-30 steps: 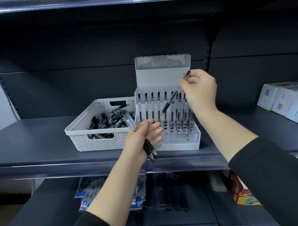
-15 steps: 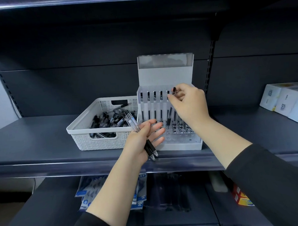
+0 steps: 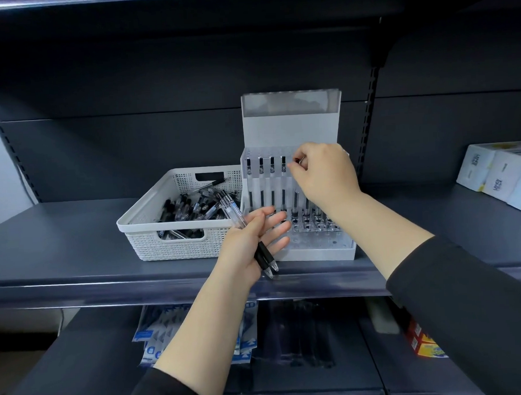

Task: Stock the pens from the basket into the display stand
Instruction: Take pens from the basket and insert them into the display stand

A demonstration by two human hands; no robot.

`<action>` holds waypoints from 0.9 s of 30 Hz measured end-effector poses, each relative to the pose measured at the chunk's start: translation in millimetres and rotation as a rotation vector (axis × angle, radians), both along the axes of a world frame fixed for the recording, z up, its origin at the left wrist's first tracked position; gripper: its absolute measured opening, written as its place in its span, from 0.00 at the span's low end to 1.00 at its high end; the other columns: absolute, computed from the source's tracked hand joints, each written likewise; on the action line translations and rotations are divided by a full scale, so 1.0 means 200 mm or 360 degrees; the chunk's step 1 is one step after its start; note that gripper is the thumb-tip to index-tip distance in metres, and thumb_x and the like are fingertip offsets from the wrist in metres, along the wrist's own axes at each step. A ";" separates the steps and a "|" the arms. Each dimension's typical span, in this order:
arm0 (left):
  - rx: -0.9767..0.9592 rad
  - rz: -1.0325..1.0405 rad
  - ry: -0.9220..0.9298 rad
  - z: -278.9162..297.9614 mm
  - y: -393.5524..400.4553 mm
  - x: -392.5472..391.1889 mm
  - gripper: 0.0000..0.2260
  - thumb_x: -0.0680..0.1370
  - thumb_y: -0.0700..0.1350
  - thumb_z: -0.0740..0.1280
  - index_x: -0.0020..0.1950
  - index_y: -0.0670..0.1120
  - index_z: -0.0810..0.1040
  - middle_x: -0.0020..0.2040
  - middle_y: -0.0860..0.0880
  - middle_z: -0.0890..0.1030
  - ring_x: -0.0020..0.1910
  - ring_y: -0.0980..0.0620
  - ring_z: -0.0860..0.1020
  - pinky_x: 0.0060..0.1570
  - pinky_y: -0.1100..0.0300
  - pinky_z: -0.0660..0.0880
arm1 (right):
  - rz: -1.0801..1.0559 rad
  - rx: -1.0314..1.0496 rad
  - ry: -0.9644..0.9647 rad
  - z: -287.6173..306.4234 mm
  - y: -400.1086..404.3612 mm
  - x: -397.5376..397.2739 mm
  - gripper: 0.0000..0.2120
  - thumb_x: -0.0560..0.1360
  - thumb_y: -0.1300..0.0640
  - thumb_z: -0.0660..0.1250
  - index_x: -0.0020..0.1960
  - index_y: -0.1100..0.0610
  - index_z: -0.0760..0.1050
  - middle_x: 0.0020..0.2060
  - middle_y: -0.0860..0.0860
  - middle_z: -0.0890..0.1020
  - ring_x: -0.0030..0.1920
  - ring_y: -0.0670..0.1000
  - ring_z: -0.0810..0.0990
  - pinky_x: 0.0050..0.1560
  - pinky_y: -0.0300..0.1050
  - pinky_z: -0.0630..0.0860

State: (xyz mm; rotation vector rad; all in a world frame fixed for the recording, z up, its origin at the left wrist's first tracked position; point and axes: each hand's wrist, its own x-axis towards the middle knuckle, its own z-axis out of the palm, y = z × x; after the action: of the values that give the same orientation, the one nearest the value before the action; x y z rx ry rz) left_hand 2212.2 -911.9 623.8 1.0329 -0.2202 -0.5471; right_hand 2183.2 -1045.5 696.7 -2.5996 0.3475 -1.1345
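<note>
A white woven basket (image 3: pixel 141 223) full of black-and-clear pens (image 3: pixel 191 210) sits on the dark shelf. Right of it stands the clear display stand (image 3: pixel 292 130) with several pens upright in its back row. My right hand (image 3: pixel 324 176) pinches the top of one pen (image 3: pixel 295 195) that stands upright in a slot of that row. My left hand (image 3: pixel 252 242) is in front of the stand and holds a small bundle of pens (image 3: pixel 239 219) across the palm, fingers stretched out.
The dark shelf (image 3: pixel 61 236) runs left and right of the basket and stand. White boxes (image 3: pixel 497 178) stand at the far right. Below, a lower shelf carries blue-white packets (image 3: pixel 152 336) and coloured boxes (image 3: pixel 423 339).
My right hand brought the pen from high and tilted down into the stand, now upright in a slot. The left hand with its bundle stayed in place.
</note>
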 end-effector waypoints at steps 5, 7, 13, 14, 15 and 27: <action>0.0012 0.0006 0.0000 0.00 0.00 0.00 0.10 0.83 0.42 0.56 0.49 0.43 0.77 0.38 0.49 0.85 0.36 0.53 0.84 0.34 0.60 0.81 | -0.0108 -0.0181 0.0237 0.06 0.00 0.04 0.10 0.78 0.56 0.62 0.48 0.61 0.78 0.44 0.57 0.81 0.46 0.59 0.79 0.45 0.49 0.77; 0.0013 0.0015 0.0000 0.00 0.00 0.00 0.10 0.83 0.42 0.57 0.49 0.43 0.77 0.38 0.49 0.85 0.36 0.53 0.84 0.33 0.60 0.81 | -0.0135 -0.0225 0.0302 0.06 0.00 0.05 0.09 0.78 0.56 0.62 0.48 0.61 0.78 0.45 0.56 0.82 0.46 0.59 0.79 0.42 0.47 0.75; 0.0016 0.0020 -0.0012 0.00 0.00 0.00 0.10 0.82 0.41 0.57 0.49 0.43 0.77 0.38 0.49 0.85 0.36 0.53 0.84 0.34 0.60 0.81 | -0.0130 -0.0214 0.0289 0.04 0.03 0.04 0.09 0.78 0.57 0.64 0.54 0.61 0.74 0.46 0.57 0.81 0.47 0.59 0.79 0.43 0.48 0.76; 0.0015 0.0021 -0.0012 0.00 0.00 0.00 0.10 0.82 0.41 0.57 0.49 0.43 0.77 0.38 0.49 0.85 0.36 0.53 0.84 0.34 0.60 0.81 | -0.0127 -0.0214 0.0288 0.05 0.03 0.03 0.10 0.77 0.57 0.65 0.55 0.62 0.73 0.46 0.57 0.81 0.47 0.59 0.79 0.43 0.49 0.76; 0.0015 0.0022 -0.0012 0.00 0.00 -0.01 0.10 0.82 0.41 0.57 0.49 0.43 0.77 0.38 0.48 0.85 0.37 0.53 0.84 0.34 0.60 0.81 | -0.0125 -0.0216 0.0294 0.05 0.03 0.03 0.10 0.77 0.58 0.65 0.56 0.62 0.72 0.46 0.58 0.81 0.46 0.59 0.79 0.42 0.49 0.76; -0.0008 0.0013 0.0027 0.03 0.00 -0.01 0.10 0.83 0.42 0.57 0.50 0.43 0.77 0.40 0.47 0.85 0.38 0.53 0.84 0.34 0.60 0.81 | -0.0042 -0.0287 0.0300 0.02 0.04 0.00 0.12 0.75 0.62 0.65 0.58 0.61 0.69 0.49 0.57 0.78 0.46 0.58 0.78 0.40 0.47 0.73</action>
State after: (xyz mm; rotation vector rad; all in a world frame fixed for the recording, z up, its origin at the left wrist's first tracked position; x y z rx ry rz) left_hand 2209.9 -912.3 628.9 1.0236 -0.2021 -0.5478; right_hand 2183.3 -1038.4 700.1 -2.8778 0.3340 -0.9716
